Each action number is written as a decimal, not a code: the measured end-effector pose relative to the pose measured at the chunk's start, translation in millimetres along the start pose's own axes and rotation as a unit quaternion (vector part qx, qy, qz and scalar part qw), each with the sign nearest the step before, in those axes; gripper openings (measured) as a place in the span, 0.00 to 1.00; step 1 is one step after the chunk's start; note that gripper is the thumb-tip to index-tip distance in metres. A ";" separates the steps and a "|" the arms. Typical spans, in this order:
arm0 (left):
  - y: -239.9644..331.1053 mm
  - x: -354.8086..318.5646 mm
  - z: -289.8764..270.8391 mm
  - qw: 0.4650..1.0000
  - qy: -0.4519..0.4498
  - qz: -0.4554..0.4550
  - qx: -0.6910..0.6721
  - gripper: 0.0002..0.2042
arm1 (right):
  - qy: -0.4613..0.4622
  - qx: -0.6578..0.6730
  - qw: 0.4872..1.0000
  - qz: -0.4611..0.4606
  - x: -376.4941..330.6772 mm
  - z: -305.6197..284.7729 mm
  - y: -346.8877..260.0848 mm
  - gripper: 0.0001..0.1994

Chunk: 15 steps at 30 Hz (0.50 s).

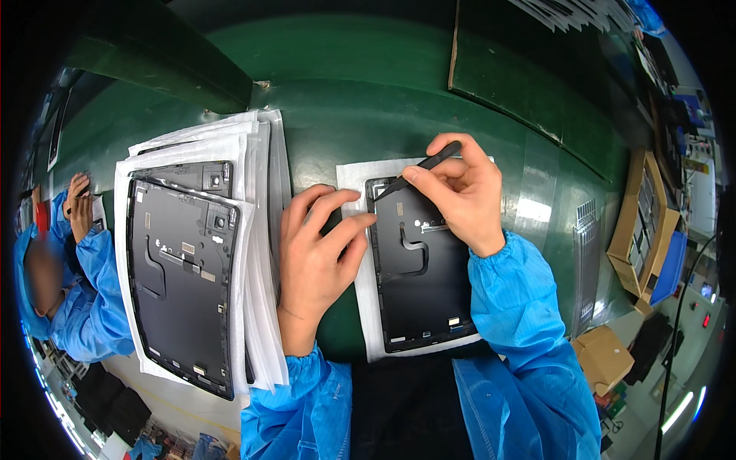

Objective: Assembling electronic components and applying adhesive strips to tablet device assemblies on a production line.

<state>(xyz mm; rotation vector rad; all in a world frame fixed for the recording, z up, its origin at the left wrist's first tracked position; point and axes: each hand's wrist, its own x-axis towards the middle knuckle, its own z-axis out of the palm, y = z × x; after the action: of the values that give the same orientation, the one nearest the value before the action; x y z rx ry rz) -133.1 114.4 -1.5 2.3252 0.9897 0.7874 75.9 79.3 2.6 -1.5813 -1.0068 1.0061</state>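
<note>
A black tablet back cover (pixel 418 295) lies inner side up on a white foam sheet (pixel 368 322) in front of me. My right hand (pixel 468 195) is closed on black tweezers (pixel 438 159), slanting down to the left. Their tip reaches the cover's upper left corner; whether anything is between the points is too small to tell. Along the cover's left edge, my left hand (pixel 318 257) has bent fingers held apart, the index fingertip at the edge. Something dark shows between these fingers, but I cannot make it out. A curved black cable strip (pixel 418 257) runs across the cover.
Left of my left hand stands a stack of similar covers (pixel 180 284) interleaved with white foam sheets. Thin clear strips (pixel 586 261) lie on the right of the green table (pixel 330 100), near an open cardboard box (pixel 640 222). A co-worker in blue (pixel 92 307) works at the far left.
</note>
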 end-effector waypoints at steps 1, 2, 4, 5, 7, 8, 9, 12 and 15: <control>-0.1 0.1 0.0 1.000 0.001 0.000 0.001 0.12 | -0.001 0.000 1.000 -0.001 0.0 0.1 -0.1 0.15; -0.2 0.2 -0.2 1.000 0.000 0.001 0.001 0.12 | -0.001 -0.001 1.000 -0.002 0.0 0.2 -0.1 0.15; 0.2 0.4 -1.3 1.000 -0.001 0.000 -0.002 0.11 | -0.001 -0.001 1.000 -0.003 0.3 0.6 -0.5 0.15; 0.2 0.5 -1.7 1.000 -0.001 0.000 -0.001 0.11 | -0.001 -0.001 1.000 -0.004 0.5 1.1 -0.6 0.15; 0.0 0.4 -1.2 1.000 -0.001 0.000 -0.003 0.12 | 0.015 0.011 1.000 -0.015 1.3 4.4 1.4 0.14; -0.1 0.3 -1.1 1.000 -0.001 0.001 -0.003 0.12 | 0.031 0.022 0.999 -0.027 1.6 5.7 2.6 0.13; -0.2 0.1 -0.4 1.000 -0.001 0.002 -0.005 0.12 | 0.033 0.022 0.999 -0.027 1.7 5.4 3.8 0.13; -0.4 0.0 0.0 1.000 -0.002 0.001 -0.010 0.11 | 0.033 0.023 0.999 -0.029 2.2 5.0 6.6 0.13; -0.4 0.7 -1.8 1.000 0.002 -0.005 -0.019 0.10 | 0.039 0.040 0.997 -0.045 4.0 5.4 5.8 0.13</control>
<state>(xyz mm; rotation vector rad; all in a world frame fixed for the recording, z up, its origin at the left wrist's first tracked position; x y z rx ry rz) -134.1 115.6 -0.2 2.2845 0.9790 0.8013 72.9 83.6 -4.6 -1.4849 -0.9633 0.9044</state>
